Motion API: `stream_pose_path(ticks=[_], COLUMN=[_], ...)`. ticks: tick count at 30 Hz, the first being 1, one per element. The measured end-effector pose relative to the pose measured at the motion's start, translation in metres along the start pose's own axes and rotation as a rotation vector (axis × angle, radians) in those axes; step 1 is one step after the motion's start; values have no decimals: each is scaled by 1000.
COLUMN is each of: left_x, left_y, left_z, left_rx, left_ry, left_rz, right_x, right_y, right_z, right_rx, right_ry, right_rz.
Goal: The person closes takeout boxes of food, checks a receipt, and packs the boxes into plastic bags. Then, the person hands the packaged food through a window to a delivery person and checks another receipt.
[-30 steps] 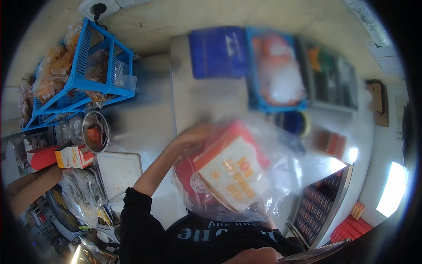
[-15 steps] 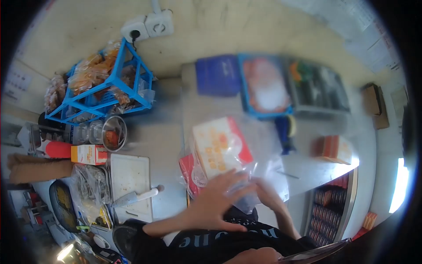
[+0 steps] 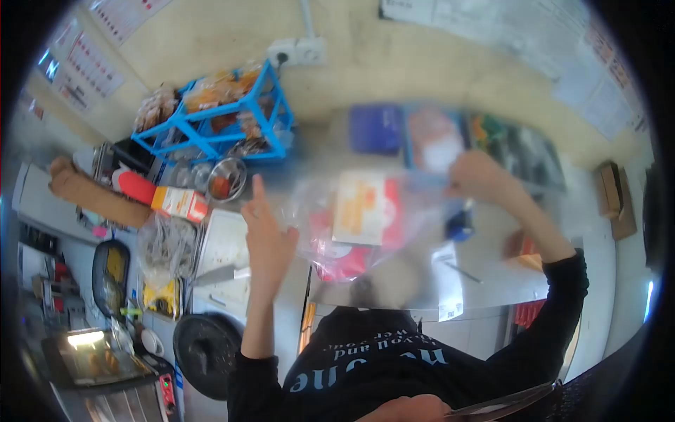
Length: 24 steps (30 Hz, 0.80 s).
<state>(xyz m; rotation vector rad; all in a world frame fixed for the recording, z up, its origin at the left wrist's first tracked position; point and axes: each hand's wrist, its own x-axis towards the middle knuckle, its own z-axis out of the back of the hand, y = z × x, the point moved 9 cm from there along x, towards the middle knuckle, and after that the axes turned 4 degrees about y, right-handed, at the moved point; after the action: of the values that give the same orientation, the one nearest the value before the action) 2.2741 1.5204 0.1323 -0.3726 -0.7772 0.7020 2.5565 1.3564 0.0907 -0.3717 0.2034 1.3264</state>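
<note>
A clear plastic bag (image 3: pixel 415 211) stretches over the metal counter. Inside it are a white carton with yellow print (image 3: pixel 357 209) and a red packet (image 3: pixel 344 264). My right hand (image 3: pixel 478 176) has its fingers closed on the bag's right end, slightly blurred by motion. At the bag's left side, my left hand (image 3: pixel 269 243) is raised with fingers apart; whether it touches the plastic I cannot tell. Under my left hand, a knife (image 3: pixel 223 275) rests on a white cutting board (image 3: pixel 221 243).
A blue rack (image 3: pixel 211 126) of packaged food stands at the back left, near a steel bowl (image 3: pixel 226 179). Toward the back right are a blue container (image 3: pixel 375 129) and trays of food (image 3: pixel 432 133). A paper slip (image 3: pixel 448 285) hangs over the counter's front edge.
My hands have moved apart, the left one leftward and the right one up and right. The bag is now stretched out to the right. The whole view has shifted.
</note>
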Motion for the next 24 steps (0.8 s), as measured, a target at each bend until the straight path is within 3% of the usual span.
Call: stream_pose_path(ticks=[1, 3, 4, 5, 6, 7, 8, 9, 10, 12, 13, 14, 18, 19, 21, 24], left_x=[-5, -22, -27, -25, -13, -12, -21, -23, -25, -36, -37, -44, -79, -85, -108, -98], left_y=[12, 56, 50, 43, 14, -15, -26, -34, -42, -54, -52, -41, -26, -25, -37, -19], left_z=[10, -38, -35, -38, -31, -20, -30, -34, -39, -52, -53, -62, -82, -86, -104, -104], left_rx=[71, -24, -126, -134, -264, -378, -442, -467, -492, -721, -719, -860, -1143, -1147, -1531, -1270], left_ry=[-71, 795, 788, 763, 603, 437, 443, 441, 440, 681, 668, 698, 773, 774, 949, 964], left_rz=[13, 193, 295, 313, 58, -200, -171, -163, -155, -69, -73, 66, 499, 495, 621, 611], right_x=[3, 14, 23, 36, 24, 43, 84, 93, 89, 69, 59, 52, 50, 51, 52, 58], right_y=[3, 28, 49, 89, 130, 171, 215, 230, 236, 229, 220, 214, 209, 210, 212, 218], right_z=[-18, -32, -28, -23, 4, -7, -46, -69, -76, -72, -71, -69, -68, -65, -59, -48], right_rx=[-106, -183, -180, -134, 251, 312, 122, 109, 236, 528, 649, 738, 917, 940, 983, 1010], right_ry=[49, 60, 42, -180, -589, -596, -68, 112, 51, -41, -50, -48, -26, -24, -10, 5], right_rz=[-42, -33, 30, 254, 534, 604, 458, 441, 486, 534, 529, 520, 503, 511, 544, 596])
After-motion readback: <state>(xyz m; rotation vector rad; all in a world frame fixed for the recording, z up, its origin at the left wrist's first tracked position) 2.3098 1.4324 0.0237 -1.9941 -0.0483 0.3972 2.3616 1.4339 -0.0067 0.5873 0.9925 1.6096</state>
